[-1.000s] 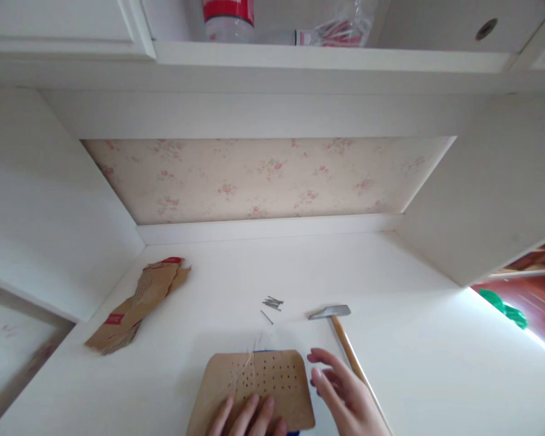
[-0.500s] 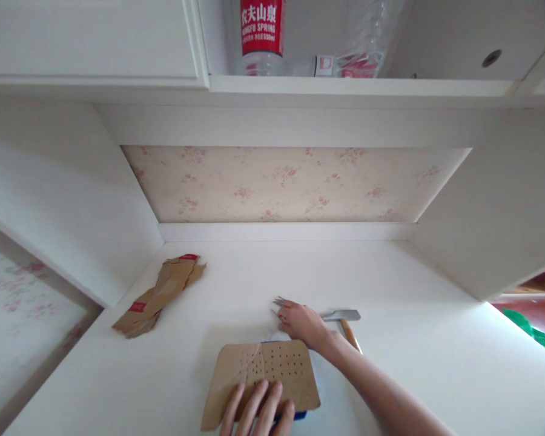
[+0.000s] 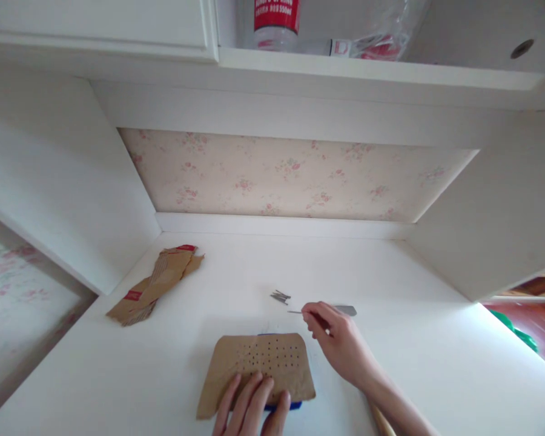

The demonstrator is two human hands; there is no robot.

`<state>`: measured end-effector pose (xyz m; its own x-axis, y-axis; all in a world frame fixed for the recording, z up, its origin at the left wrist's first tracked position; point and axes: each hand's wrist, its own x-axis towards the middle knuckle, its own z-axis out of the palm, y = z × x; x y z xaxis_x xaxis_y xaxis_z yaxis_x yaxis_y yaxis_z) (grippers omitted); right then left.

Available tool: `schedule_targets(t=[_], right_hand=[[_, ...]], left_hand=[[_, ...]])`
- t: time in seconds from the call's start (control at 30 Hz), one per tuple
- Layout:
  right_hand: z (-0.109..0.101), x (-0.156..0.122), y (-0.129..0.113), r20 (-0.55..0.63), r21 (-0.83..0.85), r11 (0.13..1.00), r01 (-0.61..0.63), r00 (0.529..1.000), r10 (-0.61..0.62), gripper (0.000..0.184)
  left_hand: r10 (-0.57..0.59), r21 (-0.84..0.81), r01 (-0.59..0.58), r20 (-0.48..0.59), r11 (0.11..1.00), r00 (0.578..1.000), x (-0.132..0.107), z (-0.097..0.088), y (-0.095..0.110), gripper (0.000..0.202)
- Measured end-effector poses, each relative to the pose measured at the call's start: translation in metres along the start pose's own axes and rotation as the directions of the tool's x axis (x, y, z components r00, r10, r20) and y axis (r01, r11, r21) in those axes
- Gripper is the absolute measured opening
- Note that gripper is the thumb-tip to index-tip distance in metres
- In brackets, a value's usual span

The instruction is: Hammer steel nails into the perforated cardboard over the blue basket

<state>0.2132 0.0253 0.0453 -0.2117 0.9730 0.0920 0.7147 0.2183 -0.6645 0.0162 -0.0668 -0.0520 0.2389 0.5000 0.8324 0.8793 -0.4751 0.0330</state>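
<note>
A brown piece of cardboard [image 3: 209, 387] with rows of small holes lies over a blue-edged object [image 3: 295, 405], mostly hidden beneath it. My left hand [image 3: 254, 406] holds the cardboard by its near edge, fingers bent over the top; its thumb is hard to make out. My right hand [image 3: 336, 339], up and to the right of the cardboard, pinches a thin grey nail [image 3: 294, 312] that points left. Beyond the cardboard lies a small heap of nails [image 3: 280, 297]. Behind my right hand shows the grey head of a hammer [image 3: 346, 310]; its wooden handle [image 3: 380, 421] passes under my forearm.
Torn corrugated cardboard strips [image 3: 157, 287] lie at the left of the white tabletop [image 3: 236, 272]. Side panels stand left and right. Overhead, a shelf [image 3: 372, 65] holds a red-labelled bottle [image 3: 276, 21] and a clear plastic wrapper with red inside [image 3: 386, 42].
My right hand has drawn back rightward from the nail heap, with one nail now showing in its fingertips. My left hand stays on the cardboard. The view has tipped down slightly.
</note>
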Motion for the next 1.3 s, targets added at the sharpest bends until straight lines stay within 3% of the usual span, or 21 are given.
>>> schedule_targets(t=[0.17,0.4,0.57,0.87,1.17,1.3], right_hand=[[0.002,-0.041,-0.018,0.134,0.18,0.983,0.028,0.99,-0.052,0.023],[0.007,-0.055,-0.02,0.27,-0.022,0.98,0.199,0.945,-0.185,0.026],[0.011,-0.052,-0.023,0.233,-0.201,0.896,0.395,0.908,-0.348,0.029],[0.02,-0.045,-0.024,0.291,-0.266,0.847,0.46,0.876,-0.384,0.023],[0.025,-0.046,-0.031,0.212,-0.329,0.782,0.529,0.848,-0.485,0.016],[0.027,-0.043,-0.035,0.243,-0.324,0.782,0.532,0.846,-0.475,0.013]], left_hand=[[-0.001,-0.029,0.003,0.089,1.0,0.996,-0.001,-0.01,0.001,0.022],[-0.024,-0.04,0.03,0.137,0.999,0.99,0.001,-0.014,0.003,0.023],[-0.033,-0.032,0.038,0.125,0.999,0.992,0.002,-0.014,0.003,0.022],[-0.019,-0.01,0.02,0.068,1.0,0.998,0.005,-0.01,0.004,0.022],[-0.033,-0.002,0.034,0.06,0.999,0.998,0.004,-0.008,0.005,0.018],[-0.038,-0.018,0.038,0.05,0.999,0.998,0.004,-0.007,0.003,0.018]])
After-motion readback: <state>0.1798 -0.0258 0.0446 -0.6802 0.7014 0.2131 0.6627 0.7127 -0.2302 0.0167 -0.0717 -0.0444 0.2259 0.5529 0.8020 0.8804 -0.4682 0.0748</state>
